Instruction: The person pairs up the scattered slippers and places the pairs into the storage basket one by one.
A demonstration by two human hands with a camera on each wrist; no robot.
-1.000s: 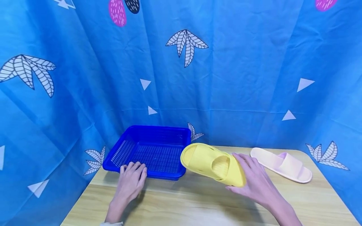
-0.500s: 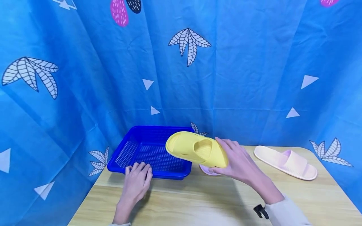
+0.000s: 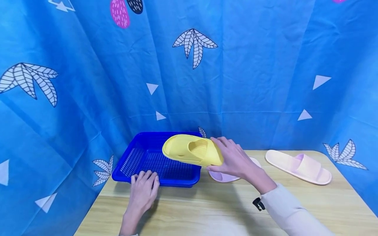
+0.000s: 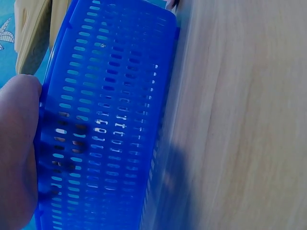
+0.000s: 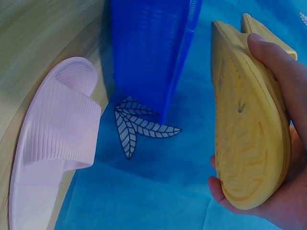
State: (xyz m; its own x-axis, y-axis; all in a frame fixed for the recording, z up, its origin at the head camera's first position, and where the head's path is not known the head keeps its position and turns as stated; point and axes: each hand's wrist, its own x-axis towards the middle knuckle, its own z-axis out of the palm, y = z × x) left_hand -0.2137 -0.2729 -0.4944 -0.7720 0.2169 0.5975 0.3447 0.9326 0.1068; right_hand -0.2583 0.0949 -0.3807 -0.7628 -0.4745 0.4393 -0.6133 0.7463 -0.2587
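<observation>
A yellow slipper [image 3: 189, 151] hangs above the right part of a blue plastic basket [image 3: 124, 170], toe end to the left. My right hand [image 3: 231, 157] grips its heel end; in the right wrist view the patterned sole [image 5: 249, 143] faces the camera, with the thumb on one side and fingertips showing on the other. My left hand [image 3: 143, 190] holds the basket's front rim, fingers hooked over it. In the left wrist view dark finger shapes show through the holes of the basket wall [image 4: 108, 105].
A pale pink slipper [image 3: 225, 178], partly hidden by my right hand, lies right of the basket. Another pale pink slipper [image 3: 298, 167] lies farther right on the wooden table [image 3: 189, 209]. A patterned blue curtain [image 3: 251, 82] hangs behind and at the sides.
My right hand has carried the yellow slipper left and up, over the basket. The nearer pink slipper has come into sight behind it. My left hand stays on the basket rim.
</observation>
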